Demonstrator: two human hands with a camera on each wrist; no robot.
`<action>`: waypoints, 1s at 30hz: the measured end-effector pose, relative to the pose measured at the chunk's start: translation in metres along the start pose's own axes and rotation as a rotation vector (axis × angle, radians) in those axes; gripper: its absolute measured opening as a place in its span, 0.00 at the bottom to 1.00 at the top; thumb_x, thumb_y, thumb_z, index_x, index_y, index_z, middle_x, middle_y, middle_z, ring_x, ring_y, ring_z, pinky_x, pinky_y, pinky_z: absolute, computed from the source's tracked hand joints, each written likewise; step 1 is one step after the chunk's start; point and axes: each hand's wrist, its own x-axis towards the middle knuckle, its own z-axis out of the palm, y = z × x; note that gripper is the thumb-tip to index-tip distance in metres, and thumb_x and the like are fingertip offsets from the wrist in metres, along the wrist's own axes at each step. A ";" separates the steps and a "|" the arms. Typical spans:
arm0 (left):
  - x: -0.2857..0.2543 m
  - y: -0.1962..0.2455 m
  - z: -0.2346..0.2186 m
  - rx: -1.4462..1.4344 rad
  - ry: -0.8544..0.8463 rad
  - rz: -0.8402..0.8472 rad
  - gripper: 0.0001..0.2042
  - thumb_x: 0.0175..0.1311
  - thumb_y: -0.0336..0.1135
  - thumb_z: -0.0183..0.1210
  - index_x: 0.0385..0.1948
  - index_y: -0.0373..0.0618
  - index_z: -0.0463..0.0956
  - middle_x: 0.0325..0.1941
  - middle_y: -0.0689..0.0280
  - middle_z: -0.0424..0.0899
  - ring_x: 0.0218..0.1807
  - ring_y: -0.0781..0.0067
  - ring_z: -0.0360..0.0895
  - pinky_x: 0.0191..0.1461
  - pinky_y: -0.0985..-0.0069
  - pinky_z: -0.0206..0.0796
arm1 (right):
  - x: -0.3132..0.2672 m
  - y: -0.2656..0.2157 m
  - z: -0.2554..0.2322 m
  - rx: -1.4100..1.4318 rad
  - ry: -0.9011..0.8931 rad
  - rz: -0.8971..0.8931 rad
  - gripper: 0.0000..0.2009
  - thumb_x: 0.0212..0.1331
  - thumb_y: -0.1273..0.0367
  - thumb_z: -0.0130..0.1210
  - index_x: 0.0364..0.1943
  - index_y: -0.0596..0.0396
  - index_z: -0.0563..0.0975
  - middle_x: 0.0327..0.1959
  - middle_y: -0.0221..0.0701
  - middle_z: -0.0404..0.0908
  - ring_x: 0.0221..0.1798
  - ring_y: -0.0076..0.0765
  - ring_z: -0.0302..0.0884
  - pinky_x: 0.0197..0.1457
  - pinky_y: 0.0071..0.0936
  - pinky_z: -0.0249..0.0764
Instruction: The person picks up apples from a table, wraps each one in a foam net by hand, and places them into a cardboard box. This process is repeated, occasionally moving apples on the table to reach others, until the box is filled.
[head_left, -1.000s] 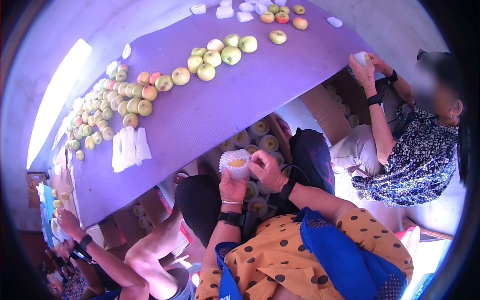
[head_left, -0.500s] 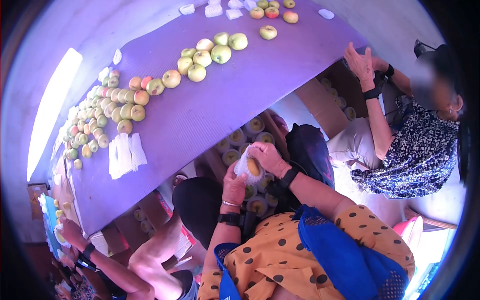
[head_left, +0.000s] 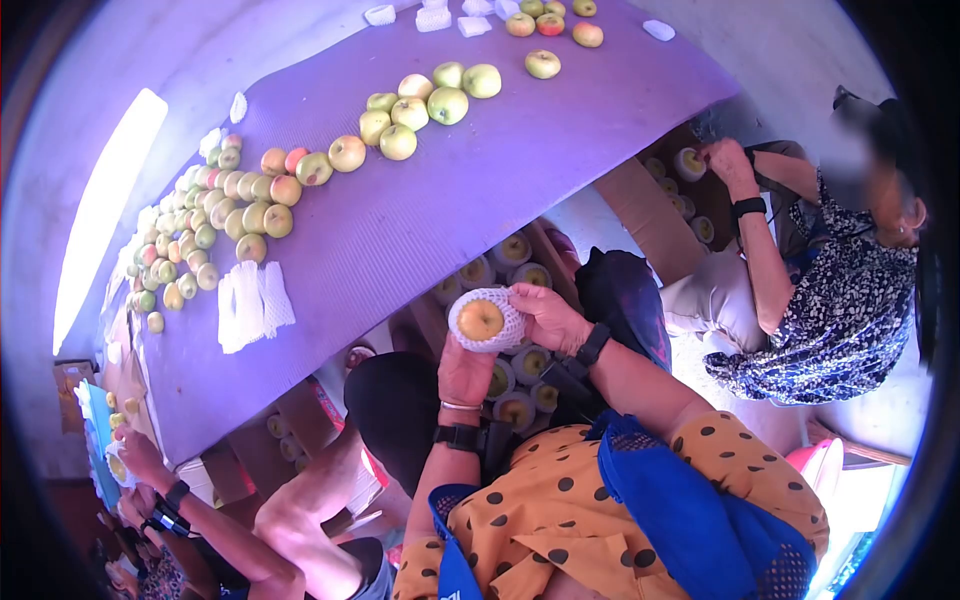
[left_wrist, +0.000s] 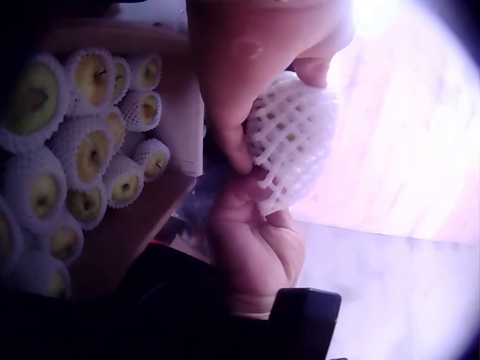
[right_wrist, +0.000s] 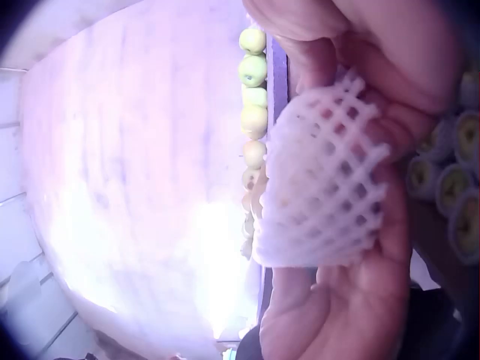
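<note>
A yellowish apple (head_left: 480, 319) sits inside a white foam net sleeve (head_left: 512, 325), its end showing through the opening. From below, my left hand (head_left: 466, 373) grips the sleeved apple, fingers and thumb around its sides. My right hand (head_left: 552, 320) pinches the sleeve at its right end. In the right wrist view the mesh (right_wrist: 322, 176) spans the space between both hands, the right hand (right_wrist: 390, 52) above. Beneath them stands a cardboard box (left_wrist: 184, 142) holding several sleeved apples (left_wrist: 91, 154) in rows.
The purple-covered table (head_left: 400, 230) carries a line of loose apples (head_left: 398, 142), a large pile of apples (head_left: 190, 220) and stacked foam sleeves (head_left: 255, 305). At right, a seated person (head_left: 800, 300) holds a sleeved apple (head_left: 690, 164) over another box (head_left: 650, 215). Another person's arm (head_left: 235, 530) is at lower left.
The sleeved apple has turned from tilted between both hands to face up in my left hand. My right hand has shifted to its right side. The person at right has lowered their hand toward the box.
</note>
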 end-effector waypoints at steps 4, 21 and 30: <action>-0.004 -0.003 -0.013 -0.071 -0.006 0.004 0.23 0.59 0.41 0.44 0.55 0.42 0.56 0.60 0.59 0.58 0.61 0.57 0.55 0.64 0.57 0.44 | -0.006 0.012 -0.004 -0.089 -0.068 -0.005 0.04 0.54 0.72 0.47 0.33 0.56 0.69 0.29 0.26 0.72 0.31 0.19 0.69 0.34 0.18 0.68; -0.037 -0.010 -0.028 0.429 0.226 -0.401 0.17 0.62 0.44 0.43 0.43 0.41 0.67 0.41 0.62 0.74 0.42 0.69 0.73 0.46 0.73 0.67 | -0.067 0.019 0.004 -1.108 -0.345 -0.070 0.27 0.40 0.73 0.54 0.52 0.59 0.64 0.48 0.31 0.69 0.50 0.27 0.65 0.55 0.22 0.60; -0.033 -0.004 -0.040 0.558 0.806 -0.050 0.22 0.59 0.51 0.43 0.43 0.40 0.63 0.36 0.61 0.74 0.33 0.71 0.69 0.36 0.73 0.62 | -0.029 -0.035 -0.022 -0.554 0.194 -0.233 0.20 0.49 0.71 0.53 0.49 0.57 0.66 0.42 0.32 0.73 0.40 0.29 0.74 0.38 0.28 0.75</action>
